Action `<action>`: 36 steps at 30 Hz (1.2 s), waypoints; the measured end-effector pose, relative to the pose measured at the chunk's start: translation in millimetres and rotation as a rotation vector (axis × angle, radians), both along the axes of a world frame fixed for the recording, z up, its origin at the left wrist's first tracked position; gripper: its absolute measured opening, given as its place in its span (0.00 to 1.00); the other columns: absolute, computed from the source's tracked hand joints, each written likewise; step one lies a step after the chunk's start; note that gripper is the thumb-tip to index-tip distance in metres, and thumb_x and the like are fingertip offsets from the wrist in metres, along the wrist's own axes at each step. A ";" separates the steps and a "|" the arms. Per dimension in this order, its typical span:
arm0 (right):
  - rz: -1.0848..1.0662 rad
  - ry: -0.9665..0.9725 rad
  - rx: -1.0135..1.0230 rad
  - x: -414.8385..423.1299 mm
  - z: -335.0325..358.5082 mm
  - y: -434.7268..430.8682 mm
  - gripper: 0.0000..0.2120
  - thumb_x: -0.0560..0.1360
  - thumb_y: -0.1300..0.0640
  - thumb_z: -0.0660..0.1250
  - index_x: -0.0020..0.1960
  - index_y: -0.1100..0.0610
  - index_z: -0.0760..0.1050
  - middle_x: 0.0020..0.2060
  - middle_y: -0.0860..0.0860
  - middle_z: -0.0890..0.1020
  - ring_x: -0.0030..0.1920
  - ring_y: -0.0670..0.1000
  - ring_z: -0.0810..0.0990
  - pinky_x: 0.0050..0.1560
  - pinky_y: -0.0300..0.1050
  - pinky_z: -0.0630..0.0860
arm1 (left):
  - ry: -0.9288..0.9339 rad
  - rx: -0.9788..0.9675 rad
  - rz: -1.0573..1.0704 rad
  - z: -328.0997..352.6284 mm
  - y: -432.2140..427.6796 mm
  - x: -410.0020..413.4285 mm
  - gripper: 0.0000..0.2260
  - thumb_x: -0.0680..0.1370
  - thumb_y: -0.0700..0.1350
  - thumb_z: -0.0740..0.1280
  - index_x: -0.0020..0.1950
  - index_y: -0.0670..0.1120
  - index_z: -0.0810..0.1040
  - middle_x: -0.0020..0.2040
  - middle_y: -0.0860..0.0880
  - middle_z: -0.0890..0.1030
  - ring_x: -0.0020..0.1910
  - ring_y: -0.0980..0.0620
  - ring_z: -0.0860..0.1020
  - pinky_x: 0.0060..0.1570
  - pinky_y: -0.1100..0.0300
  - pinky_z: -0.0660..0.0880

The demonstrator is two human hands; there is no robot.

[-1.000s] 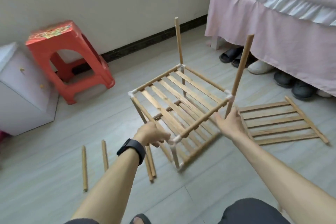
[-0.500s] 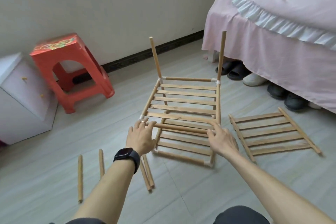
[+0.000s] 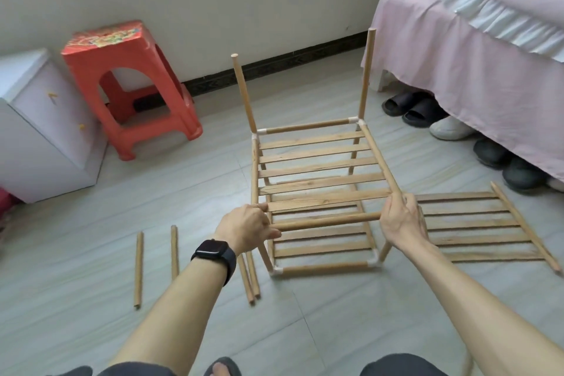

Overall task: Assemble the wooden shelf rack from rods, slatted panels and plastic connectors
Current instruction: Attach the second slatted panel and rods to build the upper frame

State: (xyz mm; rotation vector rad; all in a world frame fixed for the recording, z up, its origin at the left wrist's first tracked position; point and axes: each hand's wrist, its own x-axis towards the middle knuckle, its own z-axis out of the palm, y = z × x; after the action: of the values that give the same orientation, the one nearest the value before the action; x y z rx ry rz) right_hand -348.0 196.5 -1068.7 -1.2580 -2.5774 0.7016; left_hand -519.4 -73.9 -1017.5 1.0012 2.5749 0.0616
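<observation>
Left hand (image 3: 244, 229) and right hand (image 3: 399, 223) gripping rack (image 3: 311, 139); loose rods (image 3: 139, 268) left, spare panel (image 3: 473, 225) right

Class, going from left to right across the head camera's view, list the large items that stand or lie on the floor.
In order: white cabinet → red plastic stool → partly built wooden rack → loose slatted wooden panel.
</observation>
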 end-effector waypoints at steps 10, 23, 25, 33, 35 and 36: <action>0.077 -0.146 0.171 -4.2 11.8 -16.6 0.22 0.82 0.41 0.53 0.62 0.56 0.74 0.75 0.62 0.59 0.75 0.64 0.58 0.74 0.64 0.58 | -0.110 0.038 0.075 13.9 -9.7 -18.7 0.17 0.78 0.59 0.70 0.63 0.54 0.83 0.73 0.59 0.73 0.64 0.53 0.76 0.56 0.57 0.74; 1.186 -0.402 0.066 -93.7 39.4 -221.1 0.21 0.79 0.39 0.56 0.67 0.48 0.70 0.65 0.49 0.73 0.67 0.52 0.70 0.66 0.49 0.71 | -0.188 -0.179 0.604 -24.5 -235.0 -90.4 0.15 0.82 0.50 0.62 0.60 0.43 0.83 0.61 0.45 0.82 0.59 0.45 0.79 0.56 0.56 0.76; 1.236 -0.484 0.018 -107.1 12.4 -246.5 0.22 0.80 0.40 0.56 0.69 0.50 0.68 0.67 0.50 0.72 0.68 0.53 0.69 0.67 0.51 0.70 | -0.298 -0.213 0.686 -64.7 -269.8 -80.5 0.15 0.82 0.51 0.62 0.63 0.44 0.80 0.62 0.46 0.81 0.60 0.46 0.79 0.53 0.58 0.74; 1.097 -0.561 -0.178 -151.7 -137.2 -308.0 0.25 0.83 0.45 0.54 0.77 0.54 0.62 0.76 0.51 0.65 0.76 0.55 0.63 0.73 0.50 0.65 | -0.419 -0.083 0.917 -182.9 -299.2 -67.3 0.25 0.82 0.54 0.63 0.77 0.47 0.66 0.75 0.45 0.71 0.72 0.45 0.71 0.69 0.53 0.70; 1.089 -0.585 -0.189 -150.8 -172.2 -316.1 0.27 0.84 0.46 0.53 0.80 0.55 0.58 0.81 0.54 0.56 0.80 0.55 0.56 0.77 0.49 0.58 | -0.380 -0.029 0.931 -203.3 -285.2 -74.5 0.25 0.81 0.56 0.62 0.76 0.49 0.66 0.74 0.46 0.70 0.71 0.45 0.72 0.65 0.51 0.72; 1.109 -0.623 -0.187 -148.3 -187.5 -319.6 0.28 0.85 0.47 0.52 0.82 0.56 0.53 0.82 0.54 0.50 0.81 0.54 0.50 0.78 0.49 0.54 | -0.354 -0.022 0.925 -212.3 -276.2 -78.6 0.25 0.81 0.58 0.61 0.76 0.50 0.67 0.74 0.47 0.70 0.70 0.45 0.72 0.63 0.51 0.73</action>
State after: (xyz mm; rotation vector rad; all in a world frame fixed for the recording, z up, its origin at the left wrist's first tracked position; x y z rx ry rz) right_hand -496.3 -123.1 -1256.2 0.1339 -3.7458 0.7746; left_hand -598.0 -350.2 -1229.7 -0.2596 2.4544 0.4047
